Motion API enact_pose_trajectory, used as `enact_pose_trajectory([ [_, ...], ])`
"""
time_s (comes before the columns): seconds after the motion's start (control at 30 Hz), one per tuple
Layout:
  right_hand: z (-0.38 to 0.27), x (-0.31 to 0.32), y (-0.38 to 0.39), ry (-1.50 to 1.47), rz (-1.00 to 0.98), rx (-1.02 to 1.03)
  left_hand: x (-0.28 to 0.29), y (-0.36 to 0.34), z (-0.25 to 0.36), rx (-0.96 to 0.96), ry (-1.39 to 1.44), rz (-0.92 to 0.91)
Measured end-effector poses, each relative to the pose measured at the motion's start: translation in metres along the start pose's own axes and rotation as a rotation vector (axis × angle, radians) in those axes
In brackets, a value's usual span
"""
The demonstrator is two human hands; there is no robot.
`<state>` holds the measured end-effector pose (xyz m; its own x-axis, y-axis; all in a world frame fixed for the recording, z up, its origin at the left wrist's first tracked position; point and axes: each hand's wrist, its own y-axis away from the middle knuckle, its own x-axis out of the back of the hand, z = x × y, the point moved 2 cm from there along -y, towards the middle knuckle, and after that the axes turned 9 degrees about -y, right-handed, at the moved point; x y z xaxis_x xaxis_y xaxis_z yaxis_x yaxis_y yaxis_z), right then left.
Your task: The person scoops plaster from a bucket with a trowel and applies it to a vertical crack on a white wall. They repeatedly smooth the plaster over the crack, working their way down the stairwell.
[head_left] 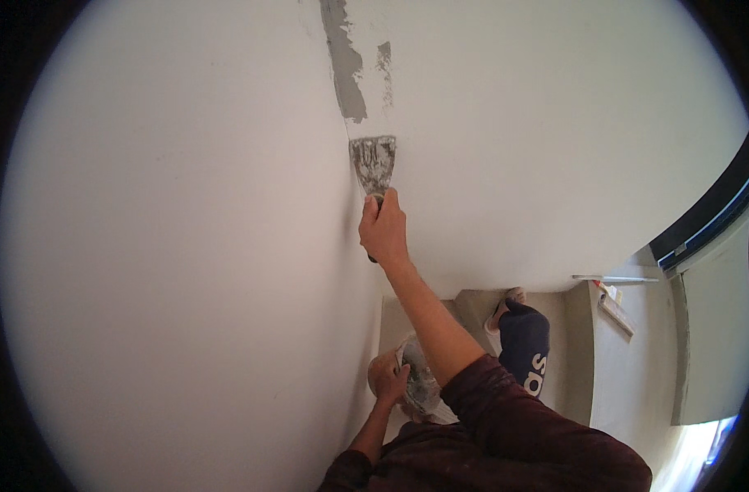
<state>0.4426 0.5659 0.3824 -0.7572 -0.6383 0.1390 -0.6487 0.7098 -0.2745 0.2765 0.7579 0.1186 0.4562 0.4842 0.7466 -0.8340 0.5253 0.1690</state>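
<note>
My right hand (pixel 386 232) is closed round the handle of a putty knife (pixel 374 161), reaching up to where two white walls meet. The blade is smeared with grey filler, and its edge lies at or close to the wall. Just above it a strip of grey filler (pixel 345 70) runs up the corner. A thinner, patchy grey smear (pixel 384 74) marks the wall to its right. Lower down, my left hand (pixel 388 378) grips the rim of a round container (pixel 422 381) with grey-stained insides. My right forearm partly covers that container.
The left wall (pixel 161 246) is close beside both arms. Concrete steps (pixel 575 344) are below, with my foot (pixel 516 295) on one. A flat tool with a pale blade (pixel 616 316) and a long thin bar (pixel 616 279) lie at the right, near a dark frame (pixel 711 209).
</note>
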Motion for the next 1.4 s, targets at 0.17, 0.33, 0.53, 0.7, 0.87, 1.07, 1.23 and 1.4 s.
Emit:
enact_pose_trajectory([
  [0.17, 0.028, 0.013, 0.041, -0.016, -0.130, -0.309, 0.007, 0.002, 0.005, 0.096, -0.009, -0.061],
  [0.33, -0.059, 0.040, -0.003, -0.200, -0.061, 0.248, 0.008, 0.003, 0.010, 0.109, 0.069, -0.107],
  [0.53, -0.157, 0.025, -0.081, -0.254, -0.025, 0.371, 0.008, 0.000, 0.011, 0.061, 0.059, -0.117],
  [0.7, -0.123, 0.019, -0.053, -0.056, 0.019, 0.283, 0.008, 0.005, 0.010, 0.109, 0.133, -0.121],
  [0.87, -0.054, 0.012, -0.022, -0.048, -0.006, 0.173, 0.017, 0.008, 0.003, -0.073, 0.062, 0.034],
  [1.07, -0.016, -0.010, -0.034, 0.030, 0.058, 0.213, 0.022, 0.013, -0.007, -0.087, 0.028, 0.040],
  [1.23, 0.005, -0.023, -0.040, 0.063, 0.086, 0.164, 0.032, 0.022, 0.004, -0.103, 0.012, 0.044],
  [1.4, 0.014, -0.022, -0.038, 0.121, 0.073, 0.109, 0.052, 0.018, 0.017, -0.009, 0.082, -0.124],
])
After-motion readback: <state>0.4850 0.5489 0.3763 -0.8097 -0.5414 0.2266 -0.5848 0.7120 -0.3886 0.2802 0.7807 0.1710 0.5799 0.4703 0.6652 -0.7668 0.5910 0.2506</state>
